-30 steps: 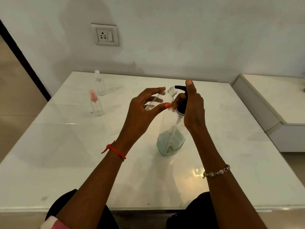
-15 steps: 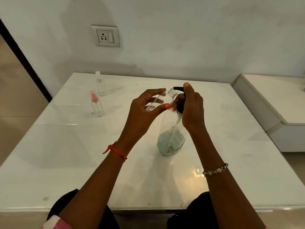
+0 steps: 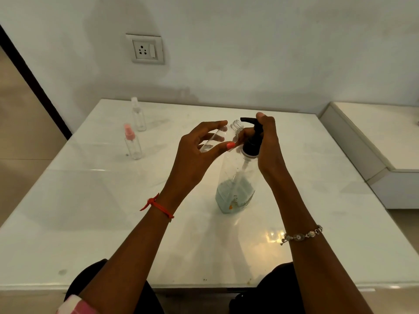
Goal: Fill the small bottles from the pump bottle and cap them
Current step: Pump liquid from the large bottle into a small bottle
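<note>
— At the middle of the white table (image 3: 90, 223), what stands there?

— The pump bottle (image 3: 235, 177), upright on the tabletop. It is clear, with blue-green liquid only in its lowest part.

— And the right hand?

— The right hand (image 3: 268, 146) is curled round the bottle's black neck, with its forefinger laid on top of the pump head (image 3: 255, 132). A beaded bracelet (image 3: 301, 235) sits on that wrist.

— Where is the bottle being filled?

— The left hand (image 3: 197, 159) pinches the small bottle (image 3: 227, 133) between thumb and fingertips, held in the air and tilted. It has no cap, and its threaded mouth sits just beside the tip of the spout (image 3: 246, 120). A red thread (image 3: 158, 206) is tied round that wrist.

— Any liquid in it?

— Hard to say; the fingers cover most of the body, so I cannot tell.

— Anything else on the table?

— Far left, well apart from the hands, two more stand upright: a pink-capped bottle (image 3: 132, 146) nearer, and a clear-capped bottle (image 3: 138, 116) just behind it. A socket (image 3: 147, 49) is on the wall above.
</note>
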